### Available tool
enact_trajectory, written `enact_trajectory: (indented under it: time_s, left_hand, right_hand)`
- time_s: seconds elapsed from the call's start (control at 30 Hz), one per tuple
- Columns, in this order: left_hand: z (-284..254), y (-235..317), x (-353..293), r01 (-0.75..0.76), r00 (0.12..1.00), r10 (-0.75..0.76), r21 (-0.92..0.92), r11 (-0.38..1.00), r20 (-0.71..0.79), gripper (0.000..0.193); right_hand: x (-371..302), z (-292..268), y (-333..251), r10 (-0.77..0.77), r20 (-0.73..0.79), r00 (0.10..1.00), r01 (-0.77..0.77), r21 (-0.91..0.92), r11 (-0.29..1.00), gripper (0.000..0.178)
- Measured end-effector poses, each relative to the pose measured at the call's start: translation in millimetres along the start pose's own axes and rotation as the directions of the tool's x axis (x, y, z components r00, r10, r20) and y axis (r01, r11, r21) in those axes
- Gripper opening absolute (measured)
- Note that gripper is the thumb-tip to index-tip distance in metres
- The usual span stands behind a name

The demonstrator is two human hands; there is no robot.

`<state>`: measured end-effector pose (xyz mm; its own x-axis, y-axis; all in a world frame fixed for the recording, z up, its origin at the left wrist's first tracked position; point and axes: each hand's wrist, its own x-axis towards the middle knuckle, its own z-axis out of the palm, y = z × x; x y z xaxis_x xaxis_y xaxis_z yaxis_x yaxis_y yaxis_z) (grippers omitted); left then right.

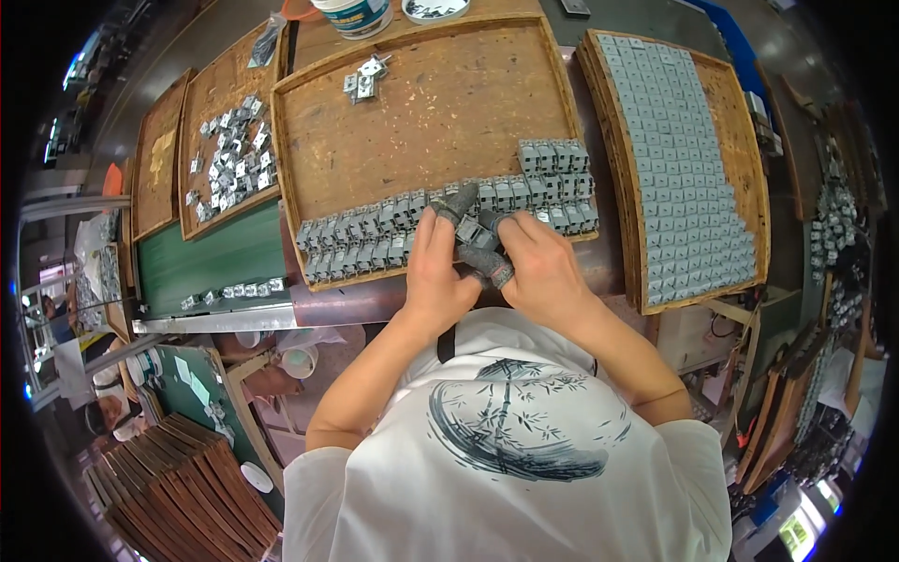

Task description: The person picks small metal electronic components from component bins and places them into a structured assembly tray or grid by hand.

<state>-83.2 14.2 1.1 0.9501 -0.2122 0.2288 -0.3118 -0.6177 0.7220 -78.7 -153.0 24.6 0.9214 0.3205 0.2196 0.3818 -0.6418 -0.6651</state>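
Note:
My left hand (440, 270) and my right hand (543, 259) meet over the near edge of a wooden tray (412, 94). Dark grey covers wrap some of the fingers on both. Between the fingertips is a small grey metal part (476, 230), partly hidden, which both hands grip. Rows of similar boxy metal parts (361, 239) line the tray's near side, left of my hands. More of them (554, 169) stand to the right, stacked toward the corner. A few loose parts (363, 84) lie at the tray's far left.
At left, another wooden tray (211, 70) holds a scattered heap of metal parts; several more sit in a row on the green surface (211, 253). To the right stands a tray stack (749, 140) covered in neat rows of grey pieces. A bucket (354, 17) stands beyond.

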Motion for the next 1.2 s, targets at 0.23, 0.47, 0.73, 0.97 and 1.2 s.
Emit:
enact_trajectory:
  time_s: [0.23,0.47,0.73,0.97,1.2]
  left_hand:
    - [-2,12,8,-0.070,0.993,0.096,-0.316,0.946,0.066,0.071]
    - [2,22,20,-0.254,0.945,0.282,-0.172,0.952,0.164,0.070]
    - [28,-42,105,0.173,0.949,-0.130,-0.131,0.976,0.287,0.058]
    - [58,-48,147,0.582,0.724,-0.324,-0.287,0.761,0.610,0.050]
    - [63,-47,135,0.574,0.745,-0.266,-0.385,0.722,0.612,0.061]
  right_hand:
    - [5,-13,25,0.126,0.334,0.934,-0.241,0.329,0.913,0.044]
    - [-14,-25,37,0.120,0.182,0.976,-0.189,0.426,0.885,0.041]
    - [-64,-141,146,0.677,-0.290,0.677,-0.568,0.379,0.730,0.020]
    - [-151,-253,276,0.655,-0.660,0.369,-0.891,-0.052,0.450,0.033]
    - [-132,-241,318,0.726,-0.501,0.471,-0.879,-0.333,0.341,0.041]
